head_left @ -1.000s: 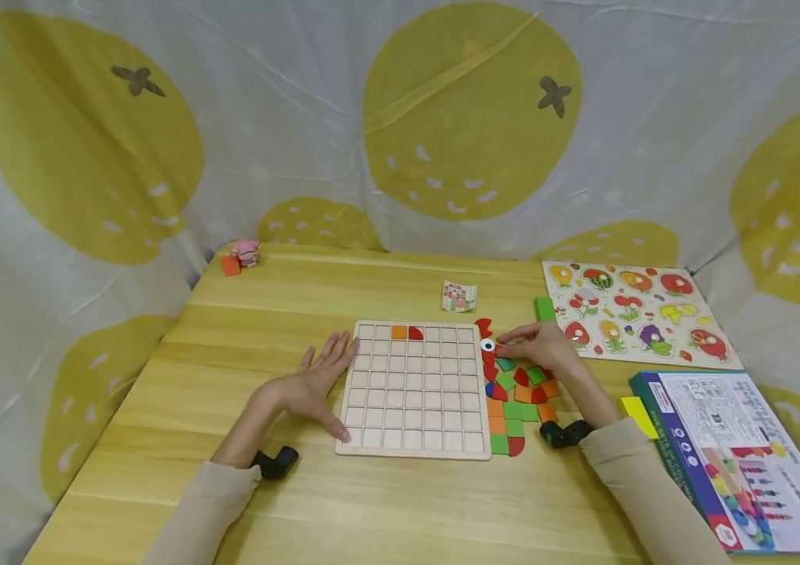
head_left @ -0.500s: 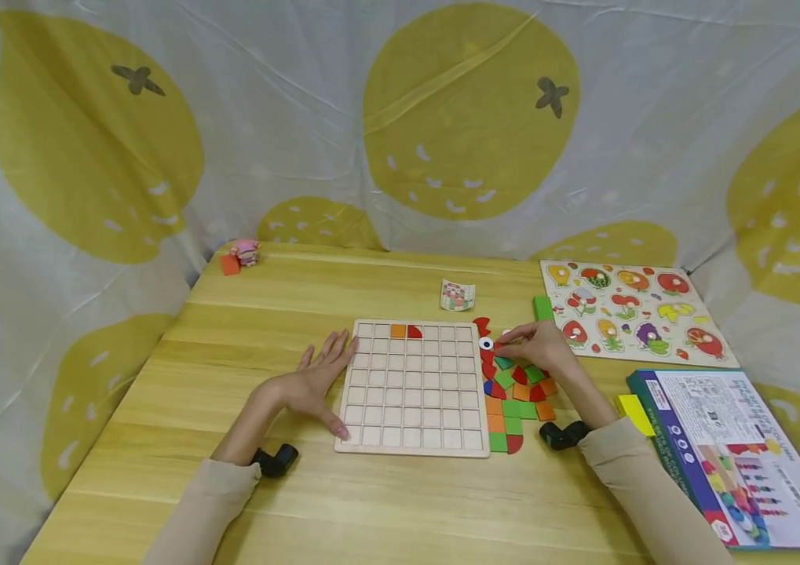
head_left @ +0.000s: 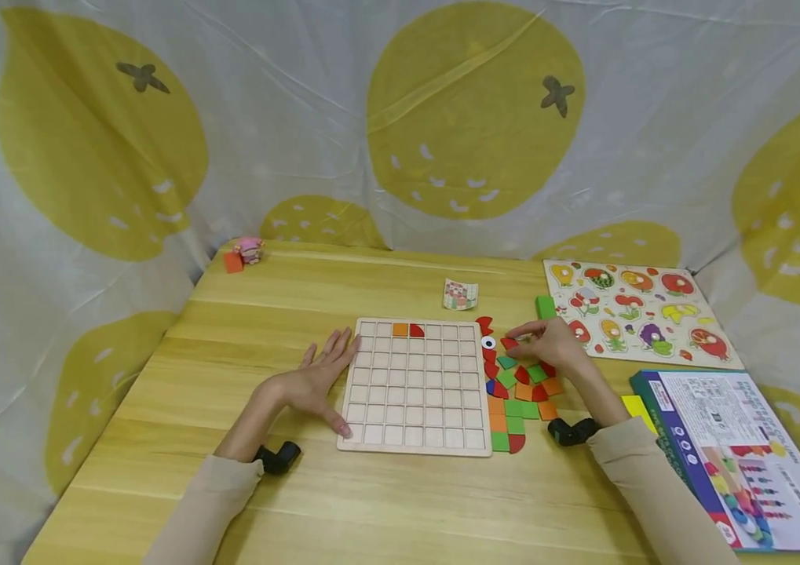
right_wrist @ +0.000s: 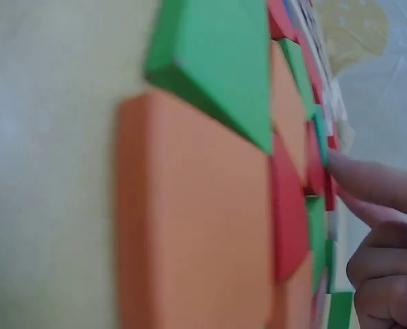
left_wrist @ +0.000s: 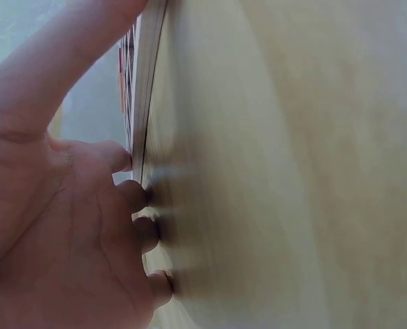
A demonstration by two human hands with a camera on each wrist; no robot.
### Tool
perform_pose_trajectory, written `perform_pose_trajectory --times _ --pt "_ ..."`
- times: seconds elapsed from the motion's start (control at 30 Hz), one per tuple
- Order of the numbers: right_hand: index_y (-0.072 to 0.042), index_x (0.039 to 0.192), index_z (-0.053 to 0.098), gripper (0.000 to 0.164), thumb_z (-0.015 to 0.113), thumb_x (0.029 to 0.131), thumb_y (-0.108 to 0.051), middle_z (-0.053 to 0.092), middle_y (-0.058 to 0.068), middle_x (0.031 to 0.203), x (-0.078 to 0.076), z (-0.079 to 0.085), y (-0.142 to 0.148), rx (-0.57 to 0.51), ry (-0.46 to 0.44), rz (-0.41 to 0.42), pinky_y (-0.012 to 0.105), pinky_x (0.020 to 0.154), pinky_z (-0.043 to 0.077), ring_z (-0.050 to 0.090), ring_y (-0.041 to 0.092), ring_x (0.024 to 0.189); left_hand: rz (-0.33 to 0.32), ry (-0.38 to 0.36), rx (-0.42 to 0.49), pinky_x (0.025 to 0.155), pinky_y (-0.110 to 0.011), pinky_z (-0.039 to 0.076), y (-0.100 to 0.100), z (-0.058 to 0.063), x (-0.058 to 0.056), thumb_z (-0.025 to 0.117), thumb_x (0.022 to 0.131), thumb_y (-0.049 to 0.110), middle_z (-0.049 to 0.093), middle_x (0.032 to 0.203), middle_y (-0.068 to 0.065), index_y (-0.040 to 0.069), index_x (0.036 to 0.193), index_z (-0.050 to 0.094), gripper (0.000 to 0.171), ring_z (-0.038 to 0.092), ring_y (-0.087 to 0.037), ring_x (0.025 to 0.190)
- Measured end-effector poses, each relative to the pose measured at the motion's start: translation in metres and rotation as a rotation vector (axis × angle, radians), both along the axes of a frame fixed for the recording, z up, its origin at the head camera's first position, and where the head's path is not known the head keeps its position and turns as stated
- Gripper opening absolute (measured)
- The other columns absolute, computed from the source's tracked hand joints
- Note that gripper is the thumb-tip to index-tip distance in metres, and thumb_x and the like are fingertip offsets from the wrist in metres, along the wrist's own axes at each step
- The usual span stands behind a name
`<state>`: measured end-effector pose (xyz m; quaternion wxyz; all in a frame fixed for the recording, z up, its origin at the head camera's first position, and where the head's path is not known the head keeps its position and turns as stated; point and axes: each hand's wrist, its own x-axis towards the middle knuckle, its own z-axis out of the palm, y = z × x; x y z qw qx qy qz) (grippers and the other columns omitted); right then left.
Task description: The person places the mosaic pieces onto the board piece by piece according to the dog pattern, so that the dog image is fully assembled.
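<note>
My left hand (head_left: pixel 315 386) lies spread along the left side of a wooden grid board (head_left: pixel 415 453), its thumb on the near left corner. In the left wrist view the straight fingertips (left_wrist: pixel 140 232) reach down beside the board's edge (left_wrist: pixel 147 82). An orange square tile (head_left: pixel 400 329) and a red quarter-round tile (head_left: pixel 417 330) sit side by side in the board's far row. To the right of the board, my right hand (head_left: pixel 557 347) pinches a red tile (head_left: pixel 509 343) between thumb and forefinger, low over the loose tiles. A white eye tile (head_left: pixel 488 343) lies just left of those fingertips.
Green, orange and red tiles (head_left: pixel 514 408) lie along the board's right side. Behind the board is a small picture card (head_left: pixel 460 295). A fruit puzzle board (head_left: pixel 640 314), a green block (head_left: pixel 545 307) and a boxed set (head_left: pixel 746 463) stand right; a pink figurine (head_left: pixel 249 250) stands far left.
My right hand has shifted slightly right, away from the eye tile, and the red tile now shows between its fingertips. The left hand keeps its place on the board.
</note>
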<state>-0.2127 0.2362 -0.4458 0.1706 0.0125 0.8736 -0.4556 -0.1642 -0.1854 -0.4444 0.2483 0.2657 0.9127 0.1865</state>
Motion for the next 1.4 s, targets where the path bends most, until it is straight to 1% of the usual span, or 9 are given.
perform_pose_trajectory --times 0.13,0.27,0.37,0.57,0.7,0.87,1.03,1.2,1.4 --pt "-0.001 0.108 0.072 0.034 0.080 0.078 -0.014 0.037 -0.007 0.045 0.000 -0.003 -0.001 -0.028 0.011 -0.015 0.022 0.042 0.022 0.028 0.009 0.041 0.000 -0.003 -0.008 0.116 -0.065 -0.009 0.000 0.002 0.000 0.084 0.056 0.059 -0.023 0.159 -0.019 0.009 0.154 -0.013 0.147 -0.020 -0.038 0.148" --pt "-0.001 0.107 0.073 0.033 0.080 0.078 -0.014 0.050 -0.002 0.048 -0.001 -0.005 -0.005 -0.047 0.008 -0.017 0.023 0.044 0.036 0.046 0.012 0.043 0.000 -0.007 -0.009 0.116 -0.065 -0.009 0.001 0.003 0.000 0.084 0.056 0.059 -0.023 0.159 -0.019 0.008 0.154 -0.013 0.147 -0.020 -0.038 0.148" --pt "-0.003 0.106 0.073 0.032 0.080 0.078 -0.016 0.053 -0.001 0.049 -0.002 -0.006 -0.006 -0.023 0.018 -0.004 0.024 0.045 0.038 0.049 0.014 0.044 0.000 -0.005 -0.012 0.116 -0.065 -0.009 0.001 0.003 0.001 0.085 0.057 0.058 -0.023 0.159 -0.019 0.008 0.154 -0.013 0.147 -0.020 -0.038 0.148" --pt "-0.006 0.106 0.071 0.027 0.077 0.082 -0.020 0.041 -0.003 0.053 -0.007 -0.002 -0.006 0.116 0.096 0.091 0.024 0.043 0.028 0.035 0.013 0.045 0.007 -0.008 0.000 0.116 -0.065 -0.009 -0.001 0.005 0.001 0.085 0.057 0.057 -0.023 0.159 -0.020 0.007 0.154 -0.012 0.146 -0.020 -0.038 0.148" --pt "-0.005 0.108 0.070 0.027 0.074 0.085 -0.019 0.037 -0.002 0.055 -0.011 0.009 -0.016 0.110 0.170 0.154 0.025 0.047 0.029 0.031 0.013 0.048 0.012 -0.007 0.001 0.116 -0.065 -0.009 -0.002 0.004 0.001 0.085 0.056 0.057 -0.023 0.159 -0.020 0.007 0.154 -0.013 0.147 -0.020 -0.039 0.148" --pt "-0.009 0.108 0.071 0.023 0.072 0.086 -0.016 0.034 -0.001 0.057 -0.018 0.019 -0.057 0.008 0.177 0.240 0.025 0.051 0.030 0.029 0.014 0.051 0.000 0.006 -0.007 0.116 -0.066 -0.008 0.000 0.002 0.000 0.084 0.056 0.059 -0.023 0.159 -0.020 0.007 0.154 -0.013 0.147 -0.019 -0.040 0.148" --pt "-0.011 0.106 0.074 0.023 0.075 0.083 -0.013 0.030 -0.003 0.055 -0.029 0.015 -0.112 -0.079 0.161 0.327 0.026 0.055 0.030 0.026 0.015 0.053 -0.002 0.005 -0.002 0.116 -0.066 -0.008 0.002 0.001 0.001 0.085 0.056 0.059 -0.022 0.159 -0.019 0.008 0.154 -0.012 0.147 -0.018 -0.039 0.148" --pt "-0.012 0.104 0.074 0.023 0.077 0.081 -0.012 0.036 -0.005 0.051 -0.036 0.005 -0.158 -0.066 0.139 0.367 0.023 0.051 0.029 0.030 0.012 0.049 0.005 -0.007 0.002 0.116 -0.066 -0.008 0.002 0.003 0.002 0.085 0.057 0.057 -0.021 0.160 -0.019 0.008 0.154 -0.011 0.145 -0.018 -0.038 0.148" --pt "-0.010 0.106 0.074 0.025 0.077 0.081 -0.009 0.038 -0.005 0.049 -0.041 0.001 -0.185 -0.042 0.161 0.385 0.020 0.046 0.029 0.033 0.008 0.046 0.005 -0.004 -0.016 0.117 -0.065 -0.008 0.000 0.003 0.002 0.084 0.058 0.059 -0.023 0.160 -0.017 0.007 0.154 -0.012 0.145 -0.019 -0.037 0.148"
